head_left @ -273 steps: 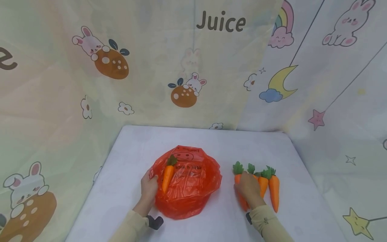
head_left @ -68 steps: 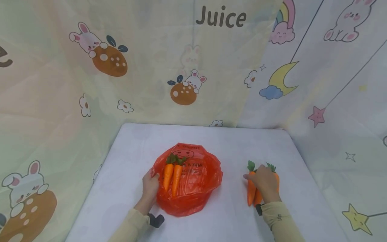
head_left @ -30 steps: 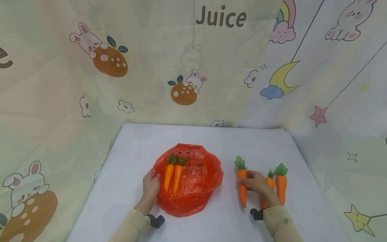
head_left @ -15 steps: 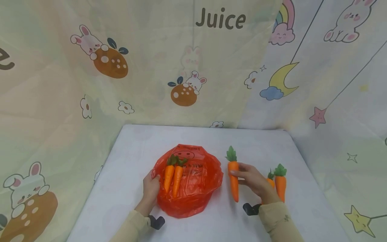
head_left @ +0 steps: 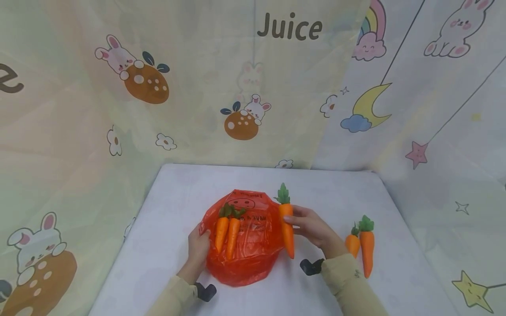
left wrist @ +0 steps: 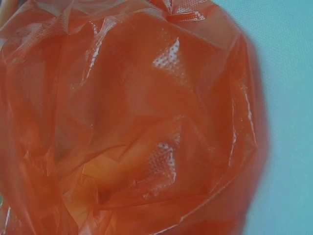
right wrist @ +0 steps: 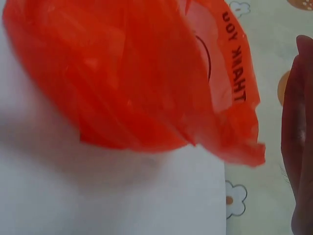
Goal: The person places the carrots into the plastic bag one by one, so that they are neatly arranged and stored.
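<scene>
A red plastic bag [head_left: 257, 239] with its mouth spread lies mid-table, two carrots [head_left: 221, 234] side by side inside it. My left hand [head_left: 198, 245] pinches the bag's left rim. With thumb and fingers my right hand [head_left: 314, 226] grips another carrot [head_left: 287, 228], green top up, over the bag's right rim. In the left wrist view the red film [left wrist: 137, 98] fills most of the picture and the left hand is hidden. The right wrist view has the bag's printed side [right wrist: 146, 73] and part of the right hand [right wrist: 298, 132] at the edge; the held carrot is not visible there.
Two more carrots [head_left: 367, 252] lie on the right of the white table [head_left: 316, 289]. A patterned curtain [head_left: 197, 87] stands behind the table and along both sides.
Since the earliest frame a second carrot has come to lie in the bag. My right hand has taken another carrot from the group and carried it left to the bag. The left hand stays on the rim.
</scene>
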`<action>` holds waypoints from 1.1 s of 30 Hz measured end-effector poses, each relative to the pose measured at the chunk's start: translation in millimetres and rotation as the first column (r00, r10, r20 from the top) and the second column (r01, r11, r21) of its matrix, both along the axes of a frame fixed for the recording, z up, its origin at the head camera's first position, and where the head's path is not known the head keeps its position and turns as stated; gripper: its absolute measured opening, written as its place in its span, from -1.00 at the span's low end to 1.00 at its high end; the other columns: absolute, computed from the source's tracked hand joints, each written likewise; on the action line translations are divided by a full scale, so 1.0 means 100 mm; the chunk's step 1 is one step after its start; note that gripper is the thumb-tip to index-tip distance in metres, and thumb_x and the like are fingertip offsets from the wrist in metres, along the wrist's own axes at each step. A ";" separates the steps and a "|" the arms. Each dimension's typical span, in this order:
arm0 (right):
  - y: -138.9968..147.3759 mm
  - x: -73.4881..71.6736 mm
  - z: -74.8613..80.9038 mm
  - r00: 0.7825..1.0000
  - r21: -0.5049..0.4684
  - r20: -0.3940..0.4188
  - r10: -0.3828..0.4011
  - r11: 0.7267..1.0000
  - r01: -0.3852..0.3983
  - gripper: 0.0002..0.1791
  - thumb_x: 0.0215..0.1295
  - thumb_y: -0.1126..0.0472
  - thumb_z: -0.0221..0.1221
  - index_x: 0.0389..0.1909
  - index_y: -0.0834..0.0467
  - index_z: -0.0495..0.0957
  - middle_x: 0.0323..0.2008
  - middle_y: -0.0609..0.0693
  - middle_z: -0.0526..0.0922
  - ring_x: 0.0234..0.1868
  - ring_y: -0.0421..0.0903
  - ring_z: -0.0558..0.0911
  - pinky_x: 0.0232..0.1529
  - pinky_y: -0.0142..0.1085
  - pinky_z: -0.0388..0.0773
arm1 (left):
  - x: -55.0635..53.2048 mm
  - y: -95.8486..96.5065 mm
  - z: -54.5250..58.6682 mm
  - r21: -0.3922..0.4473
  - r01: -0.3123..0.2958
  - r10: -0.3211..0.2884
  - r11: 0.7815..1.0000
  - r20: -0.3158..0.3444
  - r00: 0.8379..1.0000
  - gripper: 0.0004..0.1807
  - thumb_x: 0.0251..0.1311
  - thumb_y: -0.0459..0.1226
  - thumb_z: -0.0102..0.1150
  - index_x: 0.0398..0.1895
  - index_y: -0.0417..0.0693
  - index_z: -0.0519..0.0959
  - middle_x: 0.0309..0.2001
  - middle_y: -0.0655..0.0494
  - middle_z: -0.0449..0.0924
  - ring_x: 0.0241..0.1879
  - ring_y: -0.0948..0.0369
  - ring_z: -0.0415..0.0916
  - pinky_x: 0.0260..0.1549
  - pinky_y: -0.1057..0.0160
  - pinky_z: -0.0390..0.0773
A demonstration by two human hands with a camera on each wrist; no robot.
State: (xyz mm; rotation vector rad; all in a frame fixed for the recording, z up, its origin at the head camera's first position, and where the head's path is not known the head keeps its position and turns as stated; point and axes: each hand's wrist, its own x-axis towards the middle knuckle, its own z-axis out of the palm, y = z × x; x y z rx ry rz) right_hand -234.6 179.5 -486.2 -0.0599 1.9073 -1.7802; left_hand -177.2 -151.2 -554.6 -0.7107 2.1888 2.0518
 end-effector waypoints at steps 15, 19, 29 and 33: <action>-0.54 -0.12 0.02 0.997 -0.115 0.071 -0.013 0.993 0.021 -0.22 0.27 0.01 0.38 0.43 0.18 0.33 0.22 0.19 0.52 0.17 0.14 0.56 0.13 -0.04 0.60 | -0.01 0.00 0.02 0.002 -0.013 0.013 1.000 0.007 1.000 -0.47 0.53 -0.29 -0.11 0.51 -0.11 0.24 0.39 -0.09 0.38 0.33 -0.10 0.35 0.32 -0.11 0.33; -0.70 -0.14 -0.03 0.992 -0.145 0.083 -0.090 0.984 0.101 -0.26 0.28 0.02 0.38 0.39 0.20 0.36 0.25 0.25 0.50 0.14 0.14 0.59 0.14 0.00 0.59 | 0.00 0.00 0.01 -0.003 -0.011 0.011 1.000 0.009 1.000 -0.47 0.52 -0.29 -0.09 0.51 -0.08 0.25 0.39 -0.05 0.38 0.32 -0.08 0.36 0.32 -0.09 0.35; -1.06 -0.09 -0.27 0.966 0.095 0.012 -0.256 0.962 0.254 -0.15 0.14 0.00 0.48 0.40 0.18 0.36 0.20 0.15 0.56 0.09 0.11 0.63 0.07 0.02 0.63 | 0.00 -0.01 -0.01 0.006 -0.007 0.007 1.000 0.012 1.000 -0.48 0.52 -0.26 -0.06 0.51 -0.02 0.26 0.37 -0.01 0.40 0.29 -0.05 0.40 0.29 -0.05 0.39; -1.17 -0.05 -0.38 0.968 0.207 -0.032 -0.249 0.946 0.251 -0.03 0.03 -0.05 0.54 0.44 0.15 0.33 0.18 0.13 0.56 0.01 0.08 0.65 -0.07 -0.06 0.70 | 0.00 -0.01 -0.02 0.005 -0.001 0.001 1.000 0.001 1.000 -0.48 0.52 -0.27 -0.06 0.50 -0.02 0.27 0.37 0.00 0.41 0.29 -0.04 0.40 0.30 -0.05 0.39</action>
